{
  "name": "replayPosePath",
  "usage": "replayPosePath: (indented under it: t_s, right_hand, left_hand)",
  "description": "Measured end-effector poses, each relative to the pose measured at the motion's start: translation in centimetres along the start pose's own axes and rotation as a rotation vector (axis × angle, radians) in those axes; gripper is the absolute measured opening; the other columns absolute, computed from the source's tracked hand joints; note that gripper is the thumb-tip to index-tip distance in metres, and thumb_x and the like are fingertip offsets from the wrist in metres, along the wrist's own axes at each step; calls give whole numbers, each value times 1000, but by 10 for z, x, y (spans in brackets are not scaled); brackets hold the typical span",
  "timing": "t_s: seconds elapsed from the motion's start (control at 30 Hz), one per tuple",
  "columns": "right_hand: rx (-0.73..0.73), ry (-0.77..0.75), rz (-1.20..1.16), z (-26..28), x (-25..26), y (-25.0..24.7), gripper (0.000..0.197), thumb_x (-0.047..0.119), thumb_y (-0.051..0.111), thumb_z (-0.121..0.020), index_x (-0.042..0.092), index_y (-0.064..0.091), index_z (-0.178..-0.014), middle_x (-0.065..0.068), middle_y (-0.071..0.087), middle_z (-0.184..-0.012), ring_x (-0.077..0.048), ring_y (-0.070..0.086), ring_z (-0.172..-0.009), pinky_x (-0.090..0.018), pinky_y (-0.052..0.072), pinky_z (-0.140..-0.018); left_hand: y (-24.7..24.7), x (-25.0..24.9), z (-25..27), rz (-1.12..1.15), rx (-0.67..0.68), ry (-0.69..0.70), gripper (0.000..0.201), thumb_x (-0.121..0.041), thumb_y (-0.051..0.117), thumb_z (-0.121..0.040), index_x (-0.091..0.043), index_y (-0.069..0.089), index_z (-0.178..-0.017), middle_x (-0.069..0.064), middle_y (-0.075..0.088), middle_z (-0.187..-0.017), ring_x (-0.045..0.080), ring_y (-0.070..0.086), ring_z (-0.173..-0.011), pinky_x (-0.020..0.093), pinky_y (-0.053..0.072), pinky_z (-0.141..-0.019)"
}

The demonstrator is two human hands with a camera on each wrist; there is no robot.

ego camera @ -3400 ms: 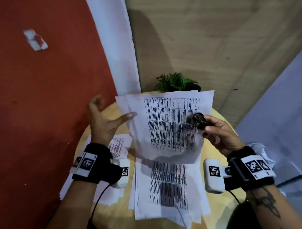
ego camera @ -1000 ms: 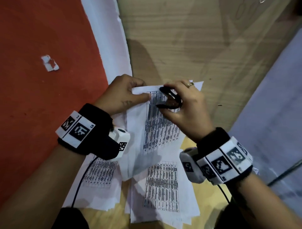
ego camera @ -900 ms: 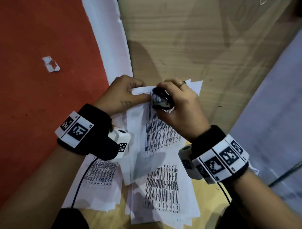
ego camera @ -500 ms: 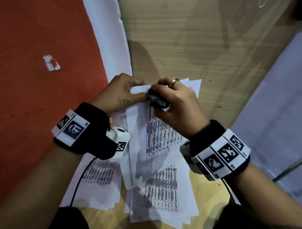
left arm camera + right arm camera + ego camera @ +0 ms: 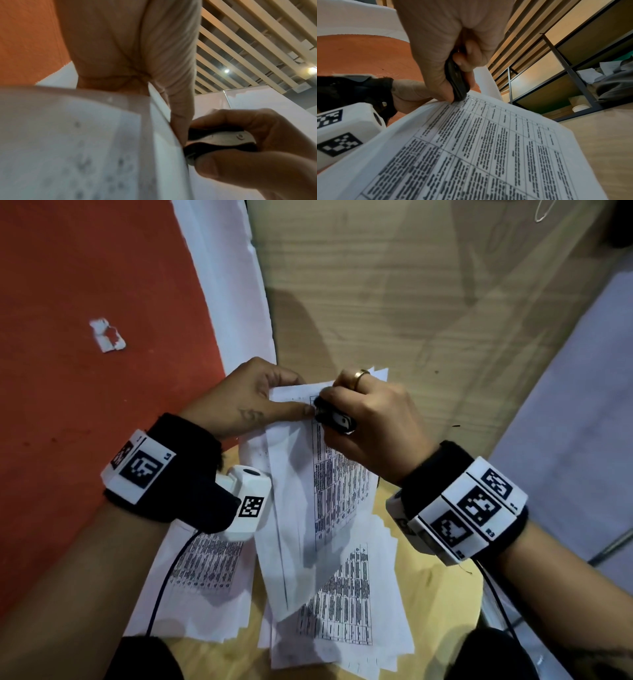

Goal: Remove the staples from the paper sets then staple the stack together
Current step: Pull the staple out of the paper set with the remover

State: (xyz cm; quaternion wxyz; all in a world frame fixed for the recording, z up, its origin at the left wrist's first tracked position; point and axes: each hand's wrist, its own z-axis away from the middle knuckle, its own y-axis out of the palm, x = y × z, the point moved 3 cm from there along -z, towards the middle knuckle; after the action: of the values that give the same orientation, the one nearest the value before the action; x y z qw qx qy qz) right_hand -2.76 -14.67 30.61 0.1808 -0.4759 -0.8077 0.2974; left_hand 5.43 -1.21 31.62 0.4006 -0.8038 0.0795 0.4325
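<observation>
Both hands remain as before, I note: left hand [image 5: 246, 402] pinches the raised white printed paper set [image 5: 318, 494]; right hand [image 5: 373, 426] squeezes the black staple remover [image 5: 334, 419], now nearer its top corner.

Head view: high, facing down. Wrist views: close, tilted upward. All share staple remover [image 5: 334, 419] at 12 o'clock corner of held paper set [image 5: 308, 491].
</observation>
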Motion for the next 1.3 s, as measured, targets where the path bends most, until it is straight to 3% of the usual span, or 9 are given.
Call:
replayPosePath:
  t_s: [0.23,0.37,0.47,0.6,0.8,1.0,1.1,1.17,1.3]
  right_hand:
    - [-69,21,-73,3,-6,1,24,13,68,-68,3,70,-89,-13,65,-84,-33,63,-66,-36,52,-52]
    - [-160,161,-367,7,-15,0,28,7,73,-66,3,72,-93,-7,66,-83,-9,58,-75,-24,49,-69]
    - [-181,258,-471,9,-21,3,30,9,75,-65,4,73,-94,-7,67,-83,-10,59,-76,-19,48,-73]
    - [-262,361,-533,13,-24,10,25,10,77,-64,7,74,-89,-3,67,-79,-10,62,-74,-19,48,-71]
    - [-376,537,-422,26,-27,22,21,21,74,-63,10,73,-81,-4,69,-76,-15,64,-72,-26,51,-69]
    - [92,495,12,50,-40,51,20,21,70,-64,7,68,-77,-12,62,-77,-35,62,-67,-34,49,-58]
    - [308,472,78,60,-37,67,30,21,69,-70,9,67,-97,-12,61,-97,-37,62,-80,-38,49,-63]
    - [356,482,79,57,-41,64,40,22,68,-74,12,63,-112,-11,58,-111,-36,60,-93,-38,48,-73]
    - [322,367,-95,33,-45,47,45,16,74,-67,13,64,-111,-13,51,-117,-37,61,-87,-41,52,-76]
  left_hand:
    - [5,1,2,120,-10,-4,14,-22,68,-72,-13,70,-83,-7,71,-75,0,61,-72,14,48,-69]
    - [5,2,3,183,-71,64,7,-6,64,-79,-12,67,-79,-17,68,-66,-8,60,-67,8,45,-64]
    - [5,6,3,112,-90,117,3,-17,67,-78,-20,67,-77,-19,64,-67,-9,57,-68,6,40,-66]
    - [8,12,1,-70,-271,201,7,-28,72,-77,-30,66,-74,-20,62,-68,-4,55,-69,14,39,-64]
    - [12,22,1,-337,-478,182,38,-44,57,-72,-9,72,-76,-3,59,-69,27,58,-70,35,44,-62]
    - [4,45,0,-211,-479,40,32,-46,59,-65,-17,71,-70,2,60,-60,6,51,-54,23,38,-59]
    - [8,65,-1,-95,-458,-50,23,-47,64,-62,-27,70,-71,-7,61,-56,6,52,-57,27,42,-62]
    - [9,73,-2,-62,-432,-77,20,-48,65,-61,-31,69,-68,-14,60,-52,6,53,-58,27,43,-63]
    - [11,79,-3,-51,-340,-49,17,-48,67,-63,-31,68,-62,-10,59,-56,10,52,-60,27,40,-63]
